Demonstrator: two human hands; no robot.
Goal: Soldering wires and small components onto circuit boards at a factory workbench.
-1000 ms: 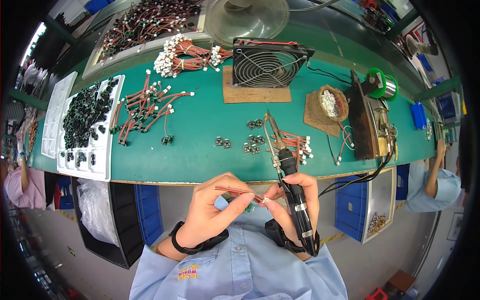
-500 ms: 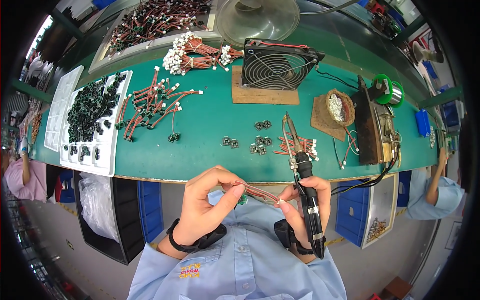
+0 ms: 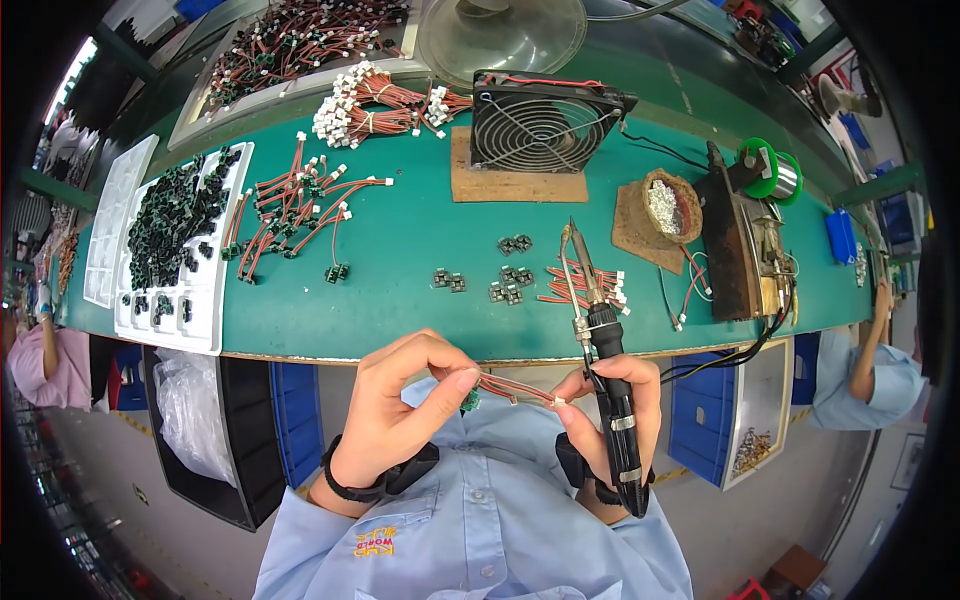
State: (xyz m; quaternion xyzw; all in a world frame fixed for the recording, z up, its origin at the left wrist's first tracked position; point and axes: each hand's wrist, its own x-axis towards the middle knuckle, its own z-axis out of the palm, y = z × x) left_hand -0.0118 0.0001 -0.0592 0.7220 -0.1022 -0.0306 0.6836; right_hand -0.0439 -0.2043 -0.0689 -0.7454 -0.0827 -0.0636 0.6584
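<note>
Between my two hands, just in front of the bench edge, stretches a red-and-dark wire lead point(image 3: 515, 388) with a white connector. My left hand point(image 3: 400, 405) pinches its left end, where a small green circuit board point(image 3: 469, 401) peeks out below the fingers. The thumb and a fingertip of my right hand point(image 3: 590, 425) pinch the connector end. That same hand also keeps a black soldering iron point(image 3: 606, 335) against its fingers, tip pointing up and away over the bench. Several small dark boards point(image 3: 505, 291) and short wire leads point(image 3: 570, 290) lie beyond the iron and to its left.
On the green bench point(image 3: 400, 320) stand a fan point(image 3: 545, 125), a round pot of shiny bits point(image 3: 690, 228), a soldering station point(image 3: 735, 250) and a solder spool point(image 3: 762, 172). Leftward are a white tray of boards point(image 3: 215, 310) and soldered leads point(image 3: 300, 215). Other people sit at both sides.
The head view has shifted slightly. My left hand has moved slightly left and the wire lead looks straighter between my hands. The right hand still has the iron and the connector end.
</note>
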